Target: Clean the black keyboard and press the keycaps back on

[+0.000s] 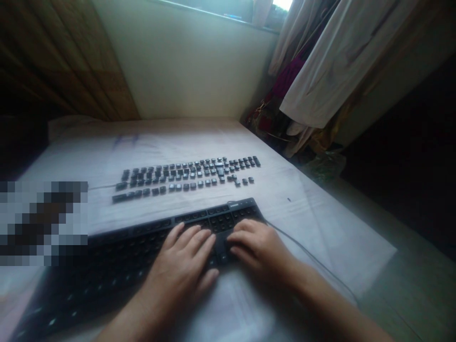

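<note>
A black keyboard (124, 251) lies at a slant on the white cloth in front of me. Small pale spots show along its near rows, and many of its key places look bare. My left hand (185, 251) rests palm down over the keyboard's right half, fingers stretched out. At the keyboard's right end, my right hand (256, 242) has its fingers curled and drawn together; whatever is between the fingertips is hidden. Beyond the keyboard, loose black keycaps (185, 187) lie in several rows.
The keyboard's cable (313, 259) runs off to the right over the cloth-covered surface (320, 228). A tiny dark piece (289, 199) lies on the cloth. Clothes (320, 71) hang at the right, a curtain (60, 61) at the left. A blurred-out patch covers the far left.
</note>
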Action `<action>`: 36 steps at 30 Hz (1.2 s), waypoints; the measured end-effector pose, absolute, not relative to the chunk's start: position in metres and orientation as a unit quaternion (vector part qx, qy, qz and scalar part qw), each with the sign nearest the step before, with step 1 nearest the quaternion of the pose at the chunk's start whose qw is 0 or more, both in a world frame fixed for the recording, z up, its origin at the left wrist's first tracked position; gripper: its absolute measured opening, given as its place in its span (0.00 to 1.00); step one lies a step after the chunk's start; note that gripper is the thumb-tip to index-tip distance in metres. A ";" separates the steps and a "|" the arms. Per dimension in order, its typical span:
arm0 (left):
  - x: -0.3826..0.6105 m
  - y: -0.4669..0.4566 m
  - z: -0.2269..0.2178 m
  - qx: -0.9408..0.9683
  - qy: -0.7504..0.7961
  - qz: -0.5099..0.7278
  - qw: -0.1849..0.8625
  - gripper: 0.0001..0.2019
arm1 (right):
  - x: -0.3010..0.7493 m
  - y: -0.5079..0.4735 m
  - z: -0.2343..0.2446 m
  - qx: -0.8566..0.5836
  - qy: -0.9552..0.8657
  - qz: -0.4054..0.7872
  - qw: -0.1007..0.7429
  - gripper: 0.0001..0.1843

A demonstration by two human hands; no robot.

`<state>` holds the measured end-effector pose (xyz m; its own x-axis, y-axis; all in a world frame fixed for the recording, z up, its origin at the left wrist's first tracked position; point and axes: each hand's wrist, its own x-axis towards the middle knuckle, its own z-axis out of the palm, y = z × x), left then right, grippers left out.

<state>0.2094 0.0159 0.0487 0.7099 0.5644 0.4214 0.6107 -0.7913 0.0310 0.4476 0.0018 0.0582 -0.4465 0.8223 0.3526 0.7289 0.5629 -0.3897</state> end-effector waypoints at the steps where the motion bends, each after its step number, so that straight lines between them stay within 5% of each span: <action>1: 0.210 0.015 0.048 -0.922 -0.323 -0.209 0.051 0.20 | 0.447 0.002 0.058 -0.461 -0.846 0.088 0.252 0.08; 9: 0.211 0.014 0.047 -0.922 -0.326 -0.204 0.043 0.20 | 0.443 0.003 0.060 -0.470 -0.850 0.058 0.230 0.06; 16: 0.212 0.014 0.048 -0.921 -0.322 -0.210 0.057 0.20 | 0.449 0.001 0.061 -0.505 -0.811 0.133 0.263 0.06; 25: 0.212 0.014 0.047 -0.920 -0.324 -0.209 0.065 0.20 | 0.438 -0.003 0.072 -0.552 -0.787 0.179 0.208 0.13; 36: 0.162 0.018 0.065 -0.921 -0.330 -0.199 0.061 0.17 | 0.464 0.025 0.066 -0.582 -0.666 0.092 0.458 0.08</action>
<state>0.1620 0.0178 0.0649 0.7027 0.5838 0.4067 0.6323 -0.7745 0.0194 0.4638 0.0252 0.0662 0.0962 0.8593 0.5024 0.6910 0.3056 -0.6551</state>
